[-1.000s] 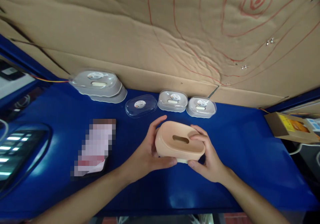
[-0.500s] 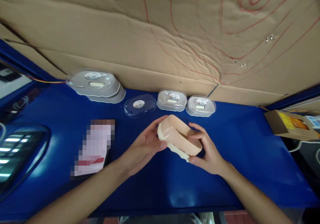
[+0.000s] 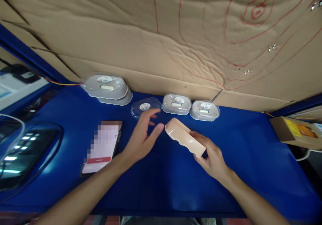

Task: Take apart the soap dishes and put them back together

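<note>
A peach plastic box (image 3: 184, 136) with a wavy lower edge is held tilted in the air above the blue table. My right hand (image 3: 210, 153) is closed around its right end, the thumb below and fingers over the top. Just left of the box hovers my left hand (image 3: 144, 132), open, its fingers apart and not gripping anything. Its fingertips overlap the near edge of a loose clear lid (image 3: 137, 109) with a round white label. The inside of the box is turned out of sight.
Along the cardboard wall (image 3: 113, 44) stand two lidded grey boxes (image 3: 176, 109) (image 3: 204, 116) and a stack of larger-looking ones (image 3: 108, 91). A phone (image 3: 104, 148) lies left on the table (image 3: 151, 191). A dark glossy device (image 3: 22, 154) with a cable sits far left, a brown carton (image 3: 294, 132) far right.
My left hand has come off the box and moved left, opening. The right hand keeps hold and has tilted the box. The cream edge seen beneath it before no longer shows.
</note>
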Demonstrator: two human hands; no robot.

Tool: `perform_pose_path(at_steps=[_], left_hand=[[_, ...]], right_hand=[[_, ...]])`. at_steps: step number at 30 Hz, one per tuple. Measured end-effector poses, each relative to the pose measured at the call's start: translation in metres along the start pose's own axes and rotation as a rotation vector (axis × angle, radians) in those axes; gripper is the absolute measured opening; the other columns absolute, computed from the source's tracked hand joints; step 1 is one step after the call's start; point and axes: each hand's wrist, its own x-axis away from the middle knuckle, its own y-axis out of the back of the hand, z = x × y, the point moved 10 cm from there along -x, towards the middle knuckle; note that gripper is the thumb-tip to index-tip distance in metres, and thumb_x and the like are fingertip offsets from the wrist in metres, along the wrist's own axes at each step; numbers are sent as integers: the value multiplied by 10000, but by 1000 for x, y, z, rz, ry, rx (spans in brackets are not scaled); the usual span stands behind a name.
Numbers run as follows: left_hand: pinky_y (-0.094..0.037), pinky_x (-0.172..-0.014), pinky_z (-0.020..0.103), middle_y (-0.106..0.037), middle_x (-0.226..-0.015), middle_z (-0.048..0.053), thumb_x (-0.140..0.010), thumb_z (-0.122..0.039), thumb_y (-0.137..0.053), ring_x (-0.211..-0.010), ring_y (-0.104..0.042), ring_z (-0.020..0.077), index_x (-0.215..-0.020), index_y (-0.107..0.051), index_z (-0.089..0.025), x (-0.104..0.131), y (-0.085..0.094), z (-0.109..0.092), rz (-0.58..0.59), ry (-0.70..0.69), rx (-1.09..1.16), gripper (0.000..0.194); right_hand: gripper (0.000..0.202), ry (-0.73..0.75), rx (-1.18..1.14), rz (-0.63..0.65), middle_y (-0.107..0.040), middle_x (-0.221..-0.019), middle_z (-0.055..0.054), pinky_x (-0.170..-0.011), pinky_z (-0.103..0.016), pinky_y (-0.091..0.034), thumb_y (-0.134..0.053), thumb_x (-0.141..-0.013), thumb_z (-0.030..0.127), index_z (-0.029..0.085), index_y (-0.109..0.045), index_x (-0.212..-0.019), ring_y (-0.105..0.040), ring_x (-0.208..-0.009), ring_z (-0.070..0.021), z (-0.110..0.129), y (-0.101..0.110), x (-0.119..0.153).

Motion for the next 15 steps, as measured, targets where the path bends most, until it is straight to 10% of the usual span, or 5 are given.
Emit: perform_pose_path(at_steps=[3,6,15], left_hand=[[-277,-1223,666,-345,-1694,212,-1058,-429,-478,-1569,-299,432,-1530,-478,-208,-7,21,-2,-137,-114,-632,522],[-215,-1201,747,-459,-1605,251,-1023,-406,-538,-1520,-369,476,-1512,-506,-193,-9,20,16,-76,-68,-893,534],[-474,-1066,584,-537,-1442,160,-875,-447,-718,-1269,-600,386,-1294,-566,-231,-13,21,32,119,152,-556,496]], right_hand=[[514,-72,-4,-16,-700,-1373,-120,-1004,-441,-619,-625,-1010,287,272,-468,-1499,-711,-1231,-299,-7,-1,4],[538,-34,-57,-9,-663,-1397,-138,-1045,-451,-598,-590,-1028,260,268,-408,-1535,-674,-1280,-296,-3,-1,4],[529,83,-239,250,-517,-1505,-147,-1146,-432,-522,-492,-1083,229,302,-357,-1589,-521,-1446,-257,23,-23,6]])
